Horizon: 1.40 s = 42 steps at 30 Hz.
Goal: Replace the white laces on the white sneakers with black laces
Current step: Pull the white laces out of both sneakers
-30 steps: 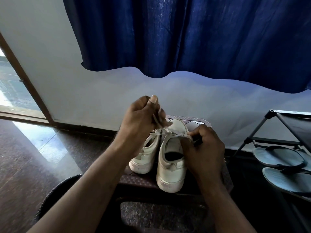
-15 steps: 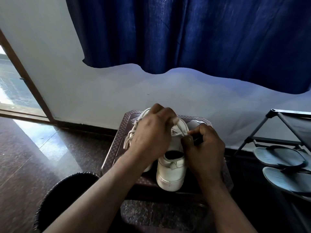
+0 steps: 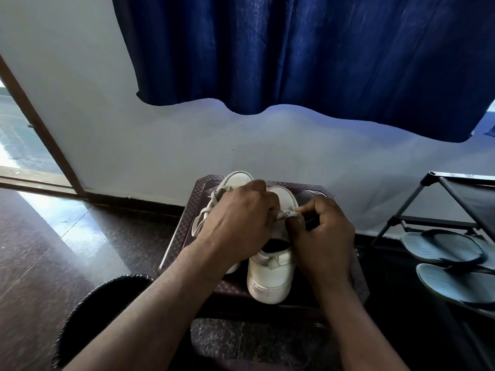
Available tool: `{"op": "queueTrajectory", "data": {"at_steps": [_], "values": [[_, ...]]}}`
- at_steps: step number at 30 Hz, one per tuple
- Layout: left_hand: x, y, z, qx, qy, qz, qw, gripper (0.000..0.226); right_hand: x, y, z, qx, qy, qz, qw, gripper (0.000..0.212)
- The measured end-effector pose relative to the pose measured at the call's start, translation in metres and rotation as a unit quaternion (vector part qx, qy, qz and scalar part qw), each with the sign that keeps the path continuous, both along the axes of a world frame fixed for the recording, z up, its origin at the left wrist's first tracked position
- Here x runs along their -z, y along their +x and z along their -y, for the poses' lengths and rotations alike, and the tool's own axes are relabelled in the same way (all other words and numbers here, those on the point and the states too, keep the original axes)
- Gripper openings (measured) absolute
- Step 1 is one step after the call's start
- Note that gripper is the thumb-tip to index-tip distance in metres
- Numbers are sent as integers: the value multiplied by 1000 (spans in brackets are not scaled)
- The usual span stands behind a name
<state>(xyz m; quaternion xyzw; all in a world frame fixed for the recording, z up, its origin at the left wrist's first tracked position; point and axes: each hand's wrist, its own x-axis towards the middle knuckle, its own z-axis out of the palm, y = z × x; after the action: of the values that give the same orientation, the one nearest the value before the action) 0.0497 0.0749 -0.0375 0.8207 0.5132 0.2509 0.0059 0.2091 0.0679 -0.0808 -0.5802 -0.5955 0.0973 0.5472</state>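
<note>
Two white sneakers stand side by side on a dark brown plastic stool [image 3: 345, 279], toes toward the wall. The right sneaker [image 3: 270, 274] shows its heel and opening. The left sneaker [image 3: 235, 179] is mostly hidden under my left hand [image 3: 238, 228]; its white lace loops hang off its left side. Over the right sneaker's tongue, my left hand and my right hand [image 3: 321, 236] both pinch the white lace [image 3: 285, 215], which runs between their fingertips. A dark strand shows under my right hand's fingers. No separate black lace is clearly visible.
A dark woven-edged basket [image 3: 88, 317] sits on the floor at lower left. A black shoe rack [image 3: 455, 210] with grey flip-flops [image 3: 442, 245] stands at right. A blue curtain [image 3: 294, 49] hangs over the white wall. A door frame is at far left.
My left hand came down from a raised pull to the right sneaker's tongue, meeting my right hand. The camera view dipped slightly, showing more of the stool and the left sneaker's toe.
</note>
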Motion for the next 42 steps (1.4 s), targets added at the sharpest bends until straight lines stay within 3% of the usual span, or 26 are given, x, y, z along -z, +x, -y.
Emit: {"op": "queueTrajectory", "data": {"at_steps": [2, 3, 6, 8, 10, 11, 12, 14, 18, 20, 24, 29, 32, 38, 42], "values": [[0, 1, -2, -12, -7, 77, 997, 17, 0, 0, 0, 2, 1, 5, 1000, 10], [0, 0, -5, -26, -24, 159, 987, 14, 0, 1, 0, 3, 1, 8, 1000, 9], [-9, -4, -11, -39, -150, 393, 906, 24, 0, 1, 0, 3, -4, 11, 1000, 8], [-13, -2, -8, -16, -241, 487, 839, 31, 1, 1, 1, 4, -3, 13, 1000, 8], [-13, -1, -6, -5, -252, 531, 809, 32, 1, 1, 1, 6, -2, 14, 1000, 8], [-11, -2, -7, -20, -225, 517, 826, 31, 2, 1, 0, 7, -5, 15, 1000, 10], [-10, -5, -9, -40, -181, 462, 867, 28, 2, 2, 1, 8, -9, 17, 1000, 12], [-11, -10, -9, -56, -103, 307, 945, 15, 3, 3, 1, 9, -11, 22, 1000, 17], [-12, -11, 0, -67, -53, 134, 987, 16, 3, 2, 2, 6, -13, 10, 1000, 13], [-11, -14, -1, -125, 3, 49, 991, 13, 2, 1, 1, 3, -12, 5, 1000, 8], [-10, -21, 0, -195, 41, 4, 980, 16, -1, 3, 0, -34, -20, 13, 999, 21], [-5, -15, 7, -147, 66, 38, 986, 28, -13, 4, 1, -116, -62, 23, 991, 31], [3, -10, 13, -139, 47, 3, 989, 41, -15, 3, 0, -122, -98, 58, 986, 32], [17, -5, 13, -156, 85, 9, 984, 37, -18, 4, -3, -143, -131, 85, 977, 17], [23, -3, 15, -165, 131, 35, 977, 33, -14, 1, -4, -110, -81, 97, 986, 9]]}}
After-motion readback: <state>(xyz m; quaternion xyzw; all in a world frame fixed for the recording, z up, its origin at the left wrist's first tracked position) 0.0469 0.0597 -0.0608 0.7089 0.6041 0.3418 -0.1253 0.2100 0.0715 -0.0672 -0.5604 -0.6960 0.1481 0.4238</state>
